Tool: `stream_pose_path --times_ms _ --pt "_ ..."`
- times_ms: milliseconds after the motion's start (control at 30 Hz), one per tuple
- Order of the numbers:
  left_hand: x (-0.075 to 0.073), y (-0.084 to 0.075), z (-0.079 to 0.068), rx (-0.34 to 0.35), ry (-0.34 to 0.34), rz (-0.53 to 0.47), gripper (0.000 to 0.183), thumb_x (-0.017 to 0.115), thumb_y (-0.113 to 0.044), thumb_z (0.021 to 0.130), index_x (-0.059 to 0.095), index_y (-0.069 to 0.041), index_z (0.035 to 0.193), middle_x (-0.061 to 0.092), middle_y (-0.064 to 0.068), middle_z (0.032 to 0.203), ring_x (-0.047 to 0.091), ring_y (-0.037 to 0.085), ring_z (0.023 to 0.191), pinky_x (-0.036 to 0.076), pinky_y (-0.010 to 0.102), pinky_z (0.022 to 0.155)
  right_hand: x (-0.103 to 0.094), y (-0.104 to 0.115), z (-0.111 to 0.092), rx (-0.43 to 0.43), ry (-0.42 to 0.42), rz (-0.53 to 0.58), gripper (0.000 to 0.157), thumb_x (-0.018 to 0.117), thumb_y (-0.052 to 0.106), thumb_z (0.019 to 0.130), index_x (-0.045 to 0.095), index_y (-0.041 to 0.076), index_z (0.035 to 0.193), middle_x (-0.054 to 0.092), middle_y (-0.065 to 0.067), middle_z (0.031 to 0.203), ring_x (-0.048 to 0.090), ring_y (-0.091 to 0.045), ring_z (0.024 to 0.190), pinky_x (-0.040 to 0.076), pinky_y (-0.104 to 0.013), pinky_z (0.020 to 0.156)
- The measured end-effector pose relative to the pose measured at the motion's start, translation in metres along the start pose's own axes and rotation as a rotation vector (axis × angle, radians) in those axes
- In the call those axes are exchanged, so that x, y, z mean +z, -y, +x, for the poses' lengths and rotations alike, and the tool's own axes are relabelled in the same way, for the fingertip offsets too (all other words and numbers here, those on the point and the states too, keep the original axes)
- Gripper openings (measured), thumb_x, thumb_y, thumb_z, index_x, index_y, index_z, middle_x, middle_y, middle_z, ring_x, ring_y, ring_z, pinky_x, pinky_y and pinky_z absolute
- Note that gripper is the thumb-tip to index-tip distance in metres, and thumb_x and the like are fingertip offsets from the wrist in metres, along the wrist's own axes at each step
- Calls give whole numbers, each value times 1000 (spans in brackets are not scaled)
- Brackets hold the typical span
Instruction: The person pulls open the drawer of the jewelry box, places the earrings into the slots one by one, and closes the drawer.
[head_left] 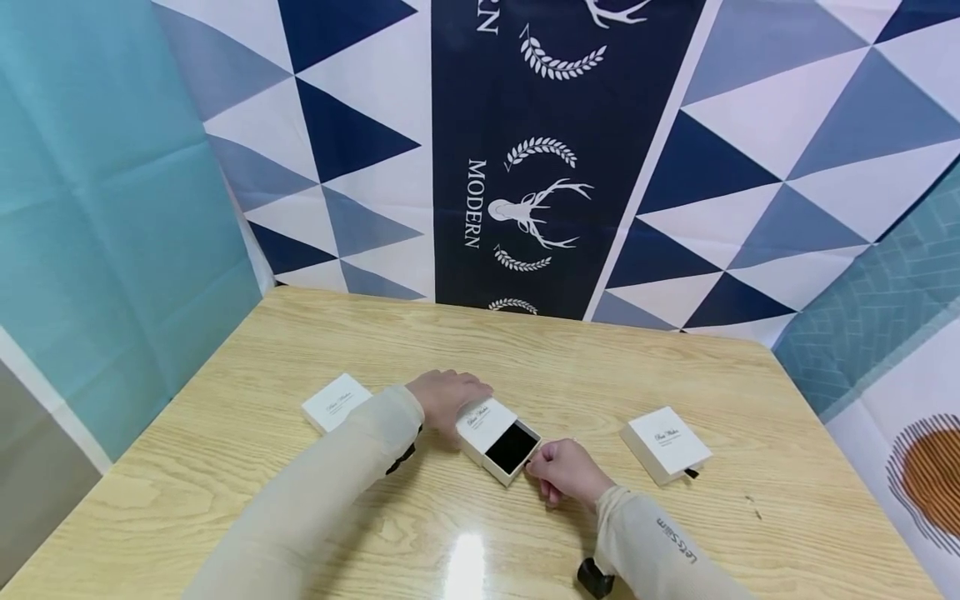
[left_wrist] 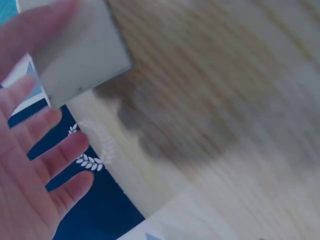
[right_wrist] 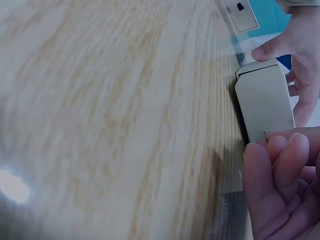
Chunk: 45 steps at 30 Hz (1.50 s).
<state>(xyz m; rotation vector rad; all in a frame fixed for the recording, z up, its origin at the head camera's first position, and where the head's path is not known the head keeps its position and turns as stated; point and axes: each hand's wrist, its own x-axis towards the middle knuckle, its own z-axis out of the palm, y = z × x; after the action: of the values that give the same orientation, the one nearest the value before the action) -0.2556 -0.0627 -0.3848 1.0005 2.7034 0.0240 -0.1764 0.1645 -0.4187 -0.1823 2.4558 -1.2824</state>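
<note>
A small white drawer box (head_left: 486,423) with dark script on its lid lies in the middle of the wooden table. Its inner drawer (head_left: 513,448), lined in black, is slid partly out toward the right. My left hand (head_left: 447,400) grips the outer sleeve from the far left side, and the left wrist view has the thumb along one face of the box (left_wrist: 90,60). My right hand (head_left: 566,472) pinches at the drawer's front edge, where a bit of black pull tab shows. In the right wrist view its fingertips cover most of that spot on the drawer front (right_wrist: 265,105).
Another white box (head_left: 667,444), shut, with a black tab at its front, sits to the right on the table (head_left: 465,517). A third white box (head_left: 336,402) lies at the left, partly behind the left sleeve. A patterned cloth (head_left: 360,167) hangs behind the table.
</note>
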Motion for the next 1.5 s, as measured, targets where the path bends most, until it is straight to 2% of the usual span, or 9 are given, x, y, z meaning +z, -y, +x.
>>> stream_pose_path --times_ms 100,200,400,500,700,867,1033,1267,1500 --pt "4 -2 -1 16 -54 30 99 83 -54 65 38 -23 147 47 -2 141 50 23 116 42 39 96 -1 1 -2 15 -5 14 24 59 6 86 53 4 62 48 3 47 44 -5 37 39 -18 41" --pt "6 -8 0 35 -81 70 96 76 -65 65 42 -24 145 50 -2 137 52 21 110 44 38 90 -2 1 -3 29 -8 22 23 59 6 86 53 4 63 48 2 48 44 -5 37 41 -18 42" --pt "7 -12 3 37 -87 96 88 74 -71 62 52 -27 135 56 -4 127 52 18 101 45 35 83 -4 -1 -4 31 10 31 24 59 5 86 53 4 63 48 2 48 44 -5 38 42 -18 42" --pt "5 -10 5 51 -92 143 85 74 -73 60 53 -30 132 58 -6 124 52 17 97 45 34 80 -5 -1 -5 30 20 22 23 59 5 86 54 4 63 49 2 49 44 -5 39 42 -18 43" --pt "0 -6 7 47 -66 184 87 75 -71 59 53 -31 134 58 -6 125 52 18 102 45 35 83 -7 -2 -6 13 23 18 22 59 5 85 55 3 64 49 2 49 44 -5 39 42 -18 42" --pt "-4 -4 6 32 -33 199 85 77 -67 61 52 -32 135 57 -6 128 51 19 106 43 37 87 -6 -2 -8 0 53 11 22 58 5 86 55 3 64 49 2 50 45 -4 39 46 -20 44" --pt "-7 -4 4 33 -10 164 82 80 -61 63 52 -33 134 56 -8 132 50 19 107 42 37 88 -5 0 -8 -1 73 19 21 58 5 87 55 4 66 50 2 51 46 -4 38 48 -21 44" --pt "-10 -4 2 20 26 118 85 83 -53 63 50 -32 139 53 -10 136 48 20 116 40 39 96 -4 1 -10 -9 81 19 22 59 5 87 54 4 66 50 2 50 46 -4 38 45 -19 43" --pt "-8 -5 1 -2 33 103 85 81 -55 66 47 -32 141 49 -5 141 46 23 122 38 42 100 -3 0 -11 -5 80 30 22 58 8 88 55 4 66 50 2 49 45 -3 37 42 -17 41"
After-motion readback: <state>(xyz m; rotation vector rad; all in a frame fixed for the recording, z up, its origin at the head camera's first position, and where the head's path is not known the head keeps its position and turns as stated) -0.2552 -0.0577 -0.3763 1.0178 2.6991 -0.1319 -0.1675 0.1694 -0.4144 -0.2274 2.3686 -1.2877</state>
